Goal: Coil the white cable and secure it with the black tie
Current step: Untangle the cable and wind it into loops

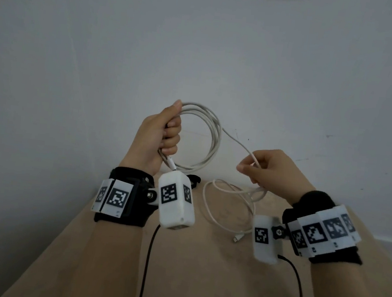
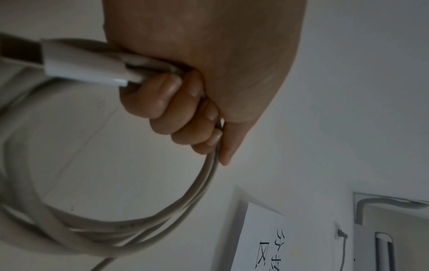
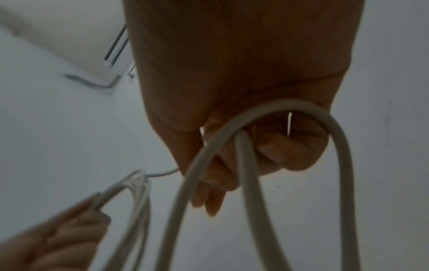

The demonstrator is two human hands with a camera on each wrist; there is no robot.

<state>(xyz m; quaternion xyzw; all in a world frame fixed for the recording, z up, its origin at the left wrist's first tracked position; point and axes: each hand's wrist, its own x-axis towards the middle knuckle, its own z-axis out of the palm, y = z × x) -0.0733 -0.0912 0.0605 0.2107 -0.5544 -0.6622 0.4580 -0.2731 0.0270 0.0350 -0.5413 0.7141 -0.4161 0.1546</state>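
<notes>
My left hand [image 1: 167, 132] is raised above the table and grips several loops of the white cable [image 1: 213, 138] in a fist. In the left wrist view the fingers [image 2: 185, 113] curl round the bundled strands, and a white plug [image 2: 85, 69] sticks out below them. A single strand runs from the coil to my right hand [image 1: 259, 167], which pinches it between thumb and fingers. The rest of the cable [image 1: 230, 202] lies loose on the table, ending in a small connector [image 1: 238, 238]. The black tie [image 1: 194, 180] lies on the table, partly hidden behind my left wrist camera.
The tan table [image 1: 198, 284] meets a pale wall [image 1: 202, 50] just behind the hands. Black leads [image 1: 146, 265] from the wrist cameras trail toward me. A printed paper sign [image 2: 262, 238] hangs on the wall to the side.
</notes>
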